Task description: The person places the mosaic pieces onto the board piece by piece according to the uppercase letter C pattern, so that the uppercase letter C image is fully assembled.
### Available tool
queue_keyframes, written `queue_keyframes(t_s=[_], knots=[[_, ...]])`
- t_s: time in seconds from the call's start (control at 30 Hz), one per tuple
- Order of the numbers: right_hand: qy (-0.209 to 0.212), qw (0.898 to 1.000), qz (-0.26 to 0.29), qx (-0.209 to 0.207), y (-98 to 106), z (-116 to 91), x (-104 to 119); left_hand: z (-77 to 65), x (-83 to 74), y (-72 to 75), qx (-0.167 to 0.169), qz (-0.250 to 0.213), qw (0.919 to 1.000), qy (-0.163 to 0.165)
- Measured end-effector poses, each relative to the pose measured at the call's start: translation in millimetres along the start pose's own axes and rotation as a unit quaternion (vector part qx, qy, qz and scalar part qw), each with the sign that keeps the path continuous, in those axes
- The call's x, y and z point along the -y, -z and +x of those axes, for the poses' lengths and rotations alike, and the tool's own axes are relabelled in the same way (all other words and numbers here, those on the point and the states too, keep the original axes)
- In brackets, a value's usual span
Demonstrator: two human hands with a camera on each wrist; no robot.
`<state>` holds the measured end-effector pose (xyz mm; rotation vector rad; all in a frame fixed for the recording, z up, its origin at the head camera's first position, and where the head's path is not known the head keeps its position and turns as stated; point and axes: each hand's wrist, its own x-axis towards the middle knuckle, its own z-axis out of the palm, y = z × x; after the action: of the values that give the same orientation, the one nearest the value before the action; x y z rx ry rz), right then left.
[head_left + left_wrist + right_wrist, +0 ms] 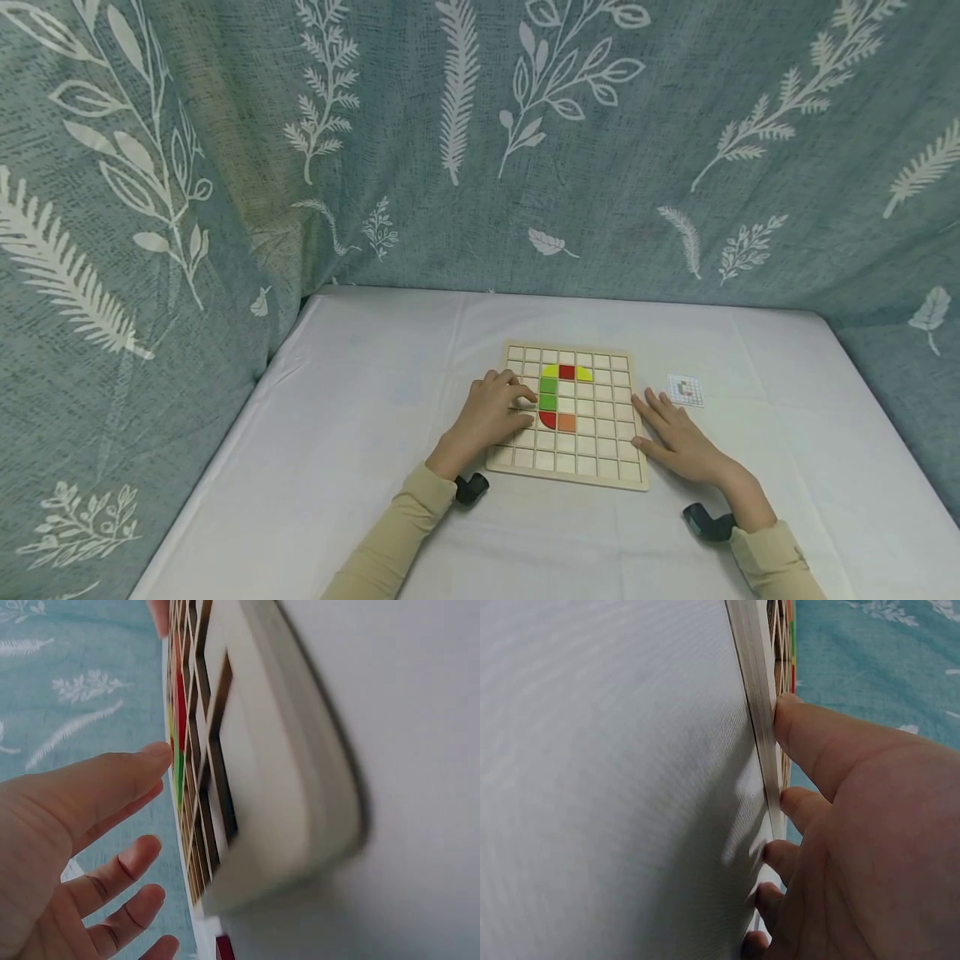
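Note:
A wooden grid board (592, 458) lies on the table with coloured tiles in some of its cells. Along the top of the pattern, a dark red square tile (567, 372) sits between two yellow rounded tiles; below the left one come two green tiles (548, 394), then a red rounded tile (548, 419) and an orange tile (567, 423). My left hand (491, 414) hovers over the board's left part, thumb and fingers apart, with nothing visible between them. My right hand (682, 442) touches the board's right edge with its fingers spread.
A small card (686, 390) printed with a coloured grid pattern lies right of the board. In the left wrist view, a dark red piece (224, 947) shows beyond the board's corner. A white cloth (360, 400) covers the table, and a leaf-patterned curtain (420, 225) hangs behind.

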<state>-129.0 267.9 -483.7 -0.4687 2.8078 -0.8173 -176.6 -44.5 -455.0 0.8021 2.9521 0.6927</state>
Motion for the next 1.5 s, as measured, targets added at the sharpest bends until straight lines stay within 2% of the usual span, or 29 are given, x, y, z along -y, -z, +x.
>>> queue_keyframes(t_s=[0.27, 0.5, 0.73, 1.13, 1.5], knots=[[0.004, 1.0, 0.005, 0.001, 1.2, 0.1, -0.8, -4.8, 14.8, 5.6, -0.029, 0.016, 0.9994, 0.008], [0.004, 1.0, -0.002, 0.0, 1.8, 0.3, -2.2, -10.8, 27.7, 10.5, -0.054, 0.009, 0.9983, 0.023], [0.003, 1.0, 0.003, 0.0, 0.4, 0.2, -2.3, -13.9, 40.5, 15.9, -0.059, 0.028, 0.9974, 0.031], [0.003, 1.0, 0.001, -0.001, -0.3, -0.7, -0.6, -14.5, 60.4, 21.5, -0.027, 0.036, 0.9979, 0.046], [0.005, 1.0, 0.0, -0.001, -0.2, 0.0, -1.5, -11.3, 69.1, 24.7, 0.007, 0.016, 0.9994, 0.03]])
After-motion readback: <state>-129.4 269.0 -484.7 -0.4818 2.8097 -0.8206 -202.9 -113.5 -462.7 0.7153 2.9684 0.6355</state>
